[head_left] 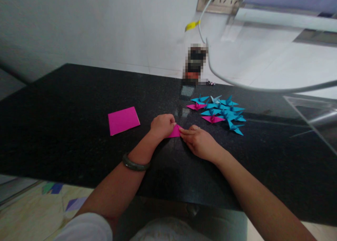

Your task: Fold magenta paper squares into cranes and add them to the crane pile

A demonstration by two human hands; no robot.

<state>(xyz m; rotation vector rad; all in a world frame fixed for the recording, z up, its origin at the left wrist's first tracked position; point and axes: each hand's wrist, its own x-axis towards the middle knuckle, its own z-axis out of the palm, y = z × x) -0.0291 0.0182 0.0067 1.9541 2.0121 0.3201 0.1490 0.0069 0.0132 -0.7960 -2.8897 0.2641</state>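
Between my hands, on the black countertop, lies a small pink sheet of origami paper [174,132], folded to a triangular shape. My left hand [162,125] is closed, its fingers curled and pressing on the paper's left side. From the right, my right hand [197,139] pinches and presses the paper's right edge with its fingers together. Part of the paper is hidden under both hands. Left of my hands sits a stack of square pink paper [123,121]. Beyond my right hand rests a cluster of folded paper cranes, blue [223,109] and pink [212,119].
The black countertop [79,104] meets a white wall at the back. A blurred-out phone-like object [195,63] leans there, near a small beaded item [211,83]. A grey cable [252,88] runs along the wall. At the right is a clear panel [313,118].
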